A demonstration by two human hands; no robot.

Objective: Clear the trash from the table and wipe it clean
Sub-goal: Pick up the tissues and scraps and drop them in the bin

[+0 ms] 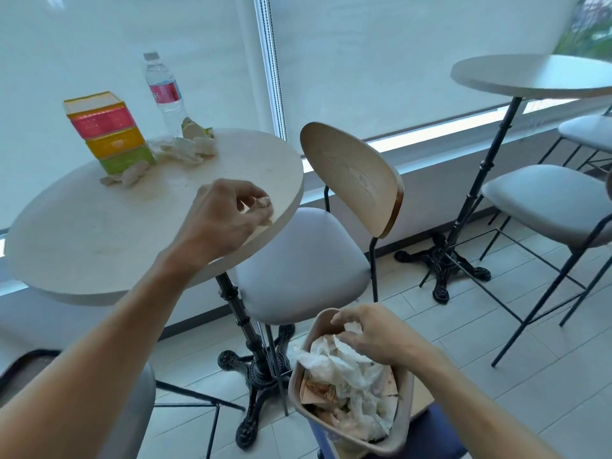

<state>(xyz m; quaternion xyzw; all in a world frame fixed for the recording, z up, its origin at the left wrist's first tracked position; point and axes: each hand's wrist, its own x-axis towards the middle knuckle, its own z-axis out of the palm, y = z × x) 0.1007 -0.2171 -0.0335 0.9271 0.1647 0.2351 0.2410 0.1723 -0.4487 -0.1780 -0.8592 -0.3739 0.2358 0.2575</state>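
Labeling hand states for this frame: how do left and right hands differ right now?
Left hand is up at the round table's near edge; right hand is low, over the trash bin. Left hand pinches a small crumpled tissue; right hand's fingers close on a white scrap above the bin's contents. Left arm reaches well forward; right arm reaches down. Both are bare, each closed on a piece of trash.

Chair (pixel 311 260) (beside second table (pixel 530 77))

It looks like a café or break area: round high tables (pixel 530 77), tall stools (pixel 546 200), big windows with blinds (pixel 397 61).
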